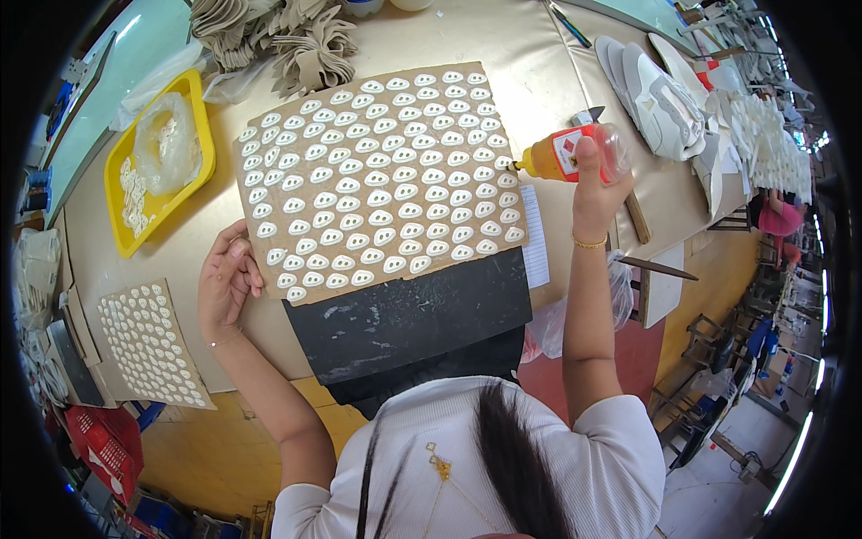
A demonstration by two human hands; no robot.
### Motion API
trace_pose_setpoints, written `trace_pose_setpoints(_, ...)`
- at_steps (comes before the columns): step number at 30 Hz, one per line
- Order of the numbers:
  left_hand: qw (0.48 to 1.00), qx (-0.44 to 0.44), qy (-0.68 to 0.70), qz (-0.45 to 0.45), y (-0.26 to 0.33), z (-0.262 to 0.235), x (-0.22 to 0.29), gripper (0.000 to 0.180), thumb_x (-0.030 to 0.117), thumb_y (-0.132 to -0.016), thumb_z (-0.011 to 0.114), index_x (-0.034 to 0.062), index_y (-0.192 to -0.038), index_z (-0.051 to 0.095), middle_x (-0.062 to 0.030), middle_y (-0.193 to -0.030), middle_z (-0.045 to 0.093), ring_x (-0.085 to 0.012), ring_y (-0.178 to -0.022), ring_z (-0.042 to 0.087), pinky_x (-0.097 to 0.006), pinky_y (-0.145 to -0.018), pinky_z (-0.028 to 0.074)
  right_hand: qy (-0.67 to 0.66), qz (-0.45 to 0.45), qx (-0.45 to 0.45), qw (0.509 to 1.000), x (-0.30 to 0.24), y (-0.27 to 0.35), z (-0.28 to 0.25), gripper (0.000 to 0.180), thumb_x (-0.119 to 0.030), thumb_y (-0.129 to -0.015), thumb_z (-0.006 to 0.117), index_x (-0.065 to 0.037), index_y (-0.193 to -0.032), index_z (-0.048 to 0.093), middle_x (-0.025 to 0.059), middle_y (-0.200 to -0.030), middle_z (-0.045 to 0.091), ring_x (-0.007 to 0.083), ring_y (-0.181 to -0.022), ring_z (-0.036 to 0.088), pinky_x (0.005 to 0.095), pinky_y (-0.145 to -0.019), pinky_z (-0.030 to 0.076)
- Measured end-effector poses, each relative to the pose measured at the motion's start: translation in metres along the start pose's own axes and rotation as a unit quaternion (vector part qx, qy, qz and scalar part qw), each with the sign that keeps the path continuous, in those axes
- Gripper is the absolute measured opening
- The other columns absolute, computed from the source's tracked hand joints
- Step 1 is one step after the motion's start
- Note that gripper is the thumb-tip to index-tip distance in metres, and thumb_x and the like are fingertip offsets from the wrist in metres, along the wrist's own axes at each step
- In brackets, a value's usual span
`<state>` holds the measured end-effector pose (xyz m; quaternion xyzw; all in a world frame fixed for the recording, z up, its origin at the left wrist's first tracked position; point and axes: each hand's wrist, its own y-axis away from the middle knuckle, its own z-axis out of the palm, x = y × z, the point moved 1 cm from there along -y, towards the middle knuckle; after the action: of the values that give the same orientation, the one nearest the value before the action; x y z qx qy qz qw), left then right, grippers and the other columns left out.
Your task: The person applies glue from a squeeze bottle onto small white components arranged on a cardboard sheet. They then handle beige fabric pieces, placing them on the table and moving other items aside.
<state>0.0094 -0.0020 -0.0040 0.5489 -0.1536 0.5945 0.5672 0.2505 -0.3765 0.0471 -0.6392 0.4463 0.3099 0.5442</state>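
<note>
A brown cardboard sheet lies before me, covered with rows of small white rounded pieces, each with two dark-looking spots. My right hand is wrapped round a squeeze bottle with a clear body, a red label and yellowish liquid inside. It is tipped on its side, and its dark nozzle points left, over a white piece near the sheet's right edge. My left hand is at the sheet's left edge with curled fingers, apparently gripping that edge; part of the contact is hidden. A black board sticks out under the sheet's near side.
A yellow tray with loose white pieces and a plastic bag stands at left. Another filled cardboard sheet lies lower left. Stacked beige cut pieces are at the back. A hammer, a pointed blade and white shoe parts lie right.
</note>
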Motion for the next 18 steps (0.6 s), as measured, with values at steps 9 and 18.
trace_pose_setpoints(9, 1.000, 0.003, 0.003, 0.000, 0.000, 0.002, 0.001, 0.036, 0.013, -0.094, 0.049, -0.0024, -0.126, 0.043, -0.0086, -0.081, 0.059, -0.0103, -0.054, 0.058, -0.020, -0.043, 0.047, 0.005, -0.036, -0.012, 0.999, 0.002, 0.007, 0.010, 0.032, -0.025, -0.081, 0.073, 0.002, -0.095, 0.062, 0.0044, -0.087, 0.063, 0.0083, -0.079, 0.058, 0.0221, -0.070, 0.046)
trace_pose_setpoints(18, 1.000, 0.008, -0.002, -0.003, 0.001, 0.001, 0.001, 0.036, 0.014, -0.094, 0.049, -0.0023, -0.126, 0.044, -0.0075, -0.077, 0.058, -0.0103, -0.053, 0.057, -0.021, -0.043, 0.047, -0.044, -0.002, -0.025, 0.999, -0.006, -0.002, -0.004, 0.029, -0.021, -0.080, 0.074, 0.001, -0.094, 0.061, 0.0036, -0.087, 0.062, 0.0091, -0.079, 0.058, 0.0231, -0.072, 0.047)
